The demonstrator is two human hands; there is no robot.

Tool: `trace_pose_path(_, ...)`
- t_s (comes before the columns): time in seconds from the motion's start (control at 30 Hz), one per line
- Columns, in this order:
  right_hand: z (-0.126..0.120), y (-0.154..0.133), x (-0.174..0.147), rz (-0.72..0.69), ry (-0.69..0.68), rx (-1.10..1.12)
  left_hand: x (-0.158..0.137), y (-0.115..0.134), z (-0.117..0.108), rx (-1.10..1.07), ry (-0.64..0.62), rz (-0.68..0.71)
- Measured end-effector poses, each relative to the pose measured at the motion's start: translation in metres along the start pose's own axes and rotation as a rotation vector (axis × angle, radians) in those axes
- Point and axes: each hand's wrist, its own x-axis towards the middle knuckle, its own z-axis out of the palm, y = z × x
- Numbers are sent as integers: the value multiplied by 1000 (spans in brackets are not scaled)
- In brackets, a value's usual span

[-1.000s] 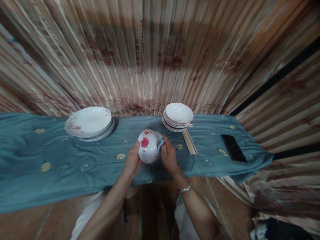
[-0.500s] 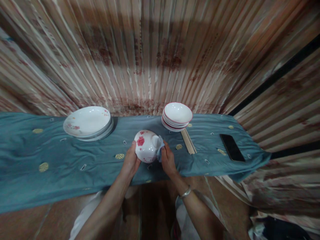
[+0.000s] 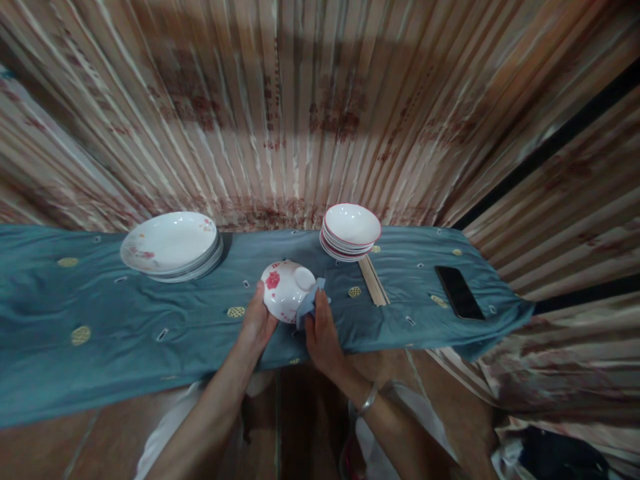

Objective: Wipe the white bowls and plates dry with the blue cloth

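Note:
A white bowl with red roses is tipped so that its outside and foot ring face me. My left hand is closed on its left rim. In my right hand a light blue cloth is pinched, pressed against the bowl's lower right side. The bowl is held above the near part of the table; its inside is hidden from me.
Stacked oval plates stand on the left of the blue tablecloth. Behind the bowl are stacked red-rimmed bowls, then chopsticks and a black phone further right. A pleated curtain hangs behind.
My right hand and the cloth have slid left and down around the bowl's side, baring more of the foot ring. The bowl has shifted slightly left in view.

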Motion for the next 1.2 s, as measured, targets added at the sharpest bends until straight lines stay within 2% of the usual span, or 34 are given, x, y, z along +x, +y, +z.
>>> trace_pose_path(0.2, -9, -12, -8, -111, -46, -104, 2, -2, -1, -21, 2, 9)
trace_pose_path(0.37, -13, -17, -7, -296, -27, -195, -3, 0, 4, -38, 23, -7)
trace_pose_path(0.57, -16, -30, -2, -468, -110, -283, -3, -1, -1, -15, -28, -47)
trace_pose_path(0.77, -14, -42, 13, -531, -157, -388, -2, -3, -10, 56, -37, -73)
trace_pose_path(0.9, -14, -46, 26, -545, -170, -391, -9, 0, -5, 79, -3, -104)
trace_pose_path(1.03, -18, -51, 42, -578, -174, -414, -17, 4, 2, 71, -49, -171)
trace_pose_path(1.2, -27, -61, 69, -590, -211, -423, -16, -1, 5, 4, -77, -29)
